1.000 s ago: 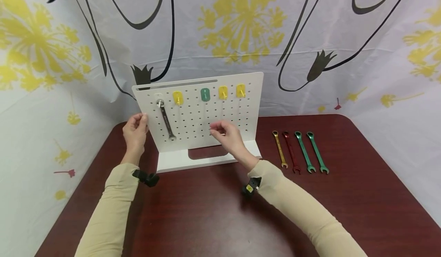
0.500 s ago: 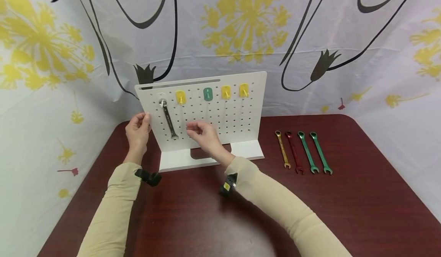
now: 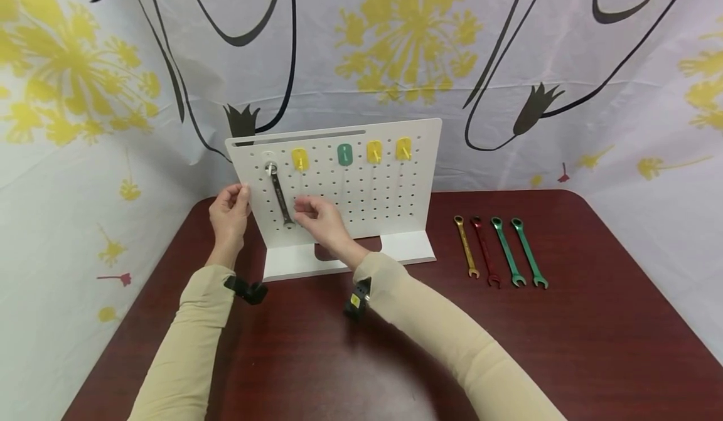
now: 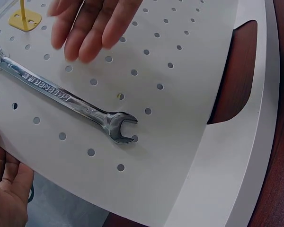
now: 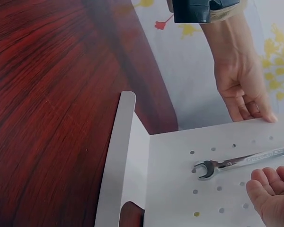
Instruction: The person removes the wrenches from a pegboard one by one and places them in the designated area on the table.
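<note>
A white pegboard [image 3: 367, 201] [image 4: 180, 94] [image 5: 180, 198] stands upright on the dark red table [image 3: 395, 358]. A silver wrench [image 3: 279, 198] [image 4: 71, 101] [image 5: 232, 163] hangs from the leftmost hook, open end down. My left hand [image 3: 228, 206] [image 4: 7, 189] [image 5: 241, 85] grips the board's left edge. My right hand [image 3: 313, 214] [image 4: 92, 23] [image 5: 272, 194] hovers in front of the board just right of the wrench's lower end. Its fingers are relaxed and hold nothing, and I see no contact with the wrench.
Along the board's top row sit bare hooks: a yellow hook [image 3: 300, 159], a green hook [image 3: 344, 154] and two more yellow hooks [image 3: 374, 151]. Right of the board, a gold wrench [image 3: 466, 245], a red wrench [image 3: 484, 250] and two green wrenches [image 3: 506, 250] lie side by side. A patterned curtain hangs behind.
My right hand has moved left across the front of the pegboard, from its middle to beside the hanging wrench. The left hand has stayed on the board's edge.
</note>
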{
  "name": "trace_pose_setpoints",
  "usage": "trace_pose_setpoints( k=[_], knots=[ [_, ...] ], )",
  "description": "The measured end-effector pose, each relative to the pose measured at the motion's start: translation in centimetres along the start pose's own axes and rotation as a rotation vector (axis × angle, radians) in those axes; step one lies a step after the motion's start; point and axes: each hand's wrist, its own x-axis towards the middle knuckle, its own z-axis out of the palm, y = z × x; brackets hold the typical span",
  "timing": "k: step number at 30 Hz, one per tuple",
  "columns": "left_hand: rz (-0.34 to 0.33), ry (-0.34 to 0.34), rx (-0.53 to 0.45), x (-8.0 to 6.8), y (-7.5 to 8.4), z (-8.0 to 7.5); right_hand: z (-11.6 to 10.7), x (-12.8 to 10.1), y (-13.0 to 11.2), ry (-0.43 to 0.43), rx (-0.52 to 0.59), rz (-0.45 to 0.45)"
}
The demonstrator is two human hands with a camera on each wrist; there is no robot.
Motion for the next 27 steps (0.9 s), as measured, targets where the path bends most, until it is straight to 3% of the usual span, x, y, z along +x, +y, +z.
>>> trace_pose_setpoints(
  k=[27],
  knots=[
    [0.026, 0.0, 0.015, 0.3, -0.4, 0.0, 1.7, 1.6, 0.6, -0.048, 0.086, 0.05]
  ],
)
